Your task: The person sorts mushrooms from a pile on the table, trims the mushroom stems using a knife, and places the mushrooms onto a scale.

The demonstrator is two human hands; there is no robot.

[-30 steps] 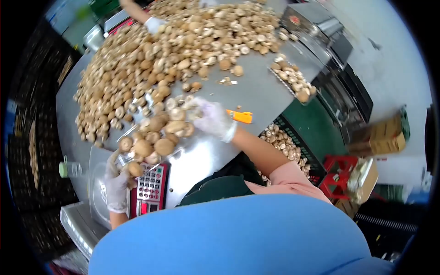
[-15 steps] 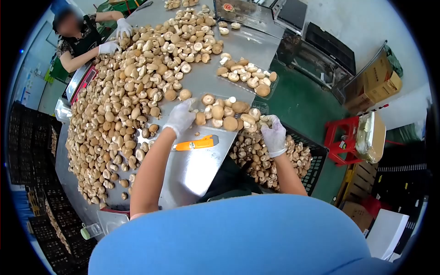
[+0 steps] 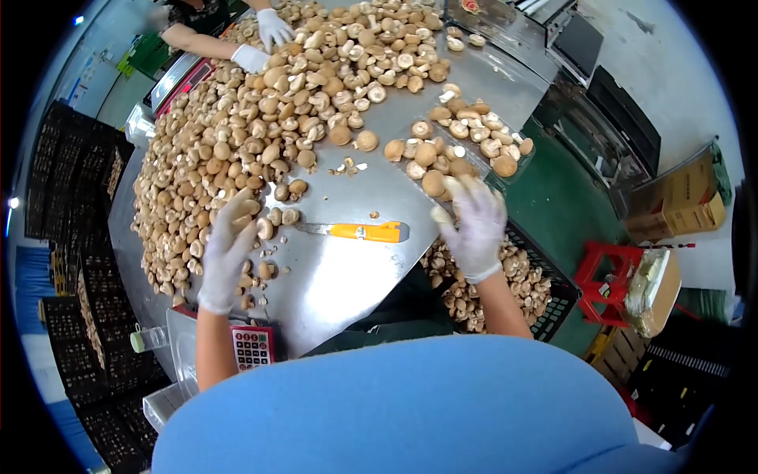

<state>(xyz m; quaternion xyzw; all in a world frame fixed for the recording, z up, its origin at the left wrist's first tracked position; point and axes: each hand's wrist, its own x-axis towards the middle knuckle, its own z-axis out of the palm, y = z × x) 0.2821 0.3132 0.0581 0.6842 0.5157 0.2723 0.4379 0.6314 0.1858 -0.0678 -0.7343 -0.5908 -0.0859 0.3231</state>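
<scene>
My left hand, in a white glove, hovers at the near edge of the big mushroom pile, thumb and fingers apart. The fingertips overlap some mushrooms, and I see nothing held. On the other side my right hand, gloved too, has its fingers spread just in front of a clear plastic tray of mushrooms. A second filled tray stands right behind that one. Between my hands an orange utility knife with its blade out lies on the metal table.
A black crate of mushrooms stands below the table's right edge. A scale with a red keypad sits near my left forearm. Across the pile, a co-worker's gloved hands touch mushrooms. A red stool stands at right.
Both hands have come away from the nearer tray. My left hand went left to the pile's edge, and my right hand opened. The tray now sits closer to the second one; the view has shifted.
</scene>
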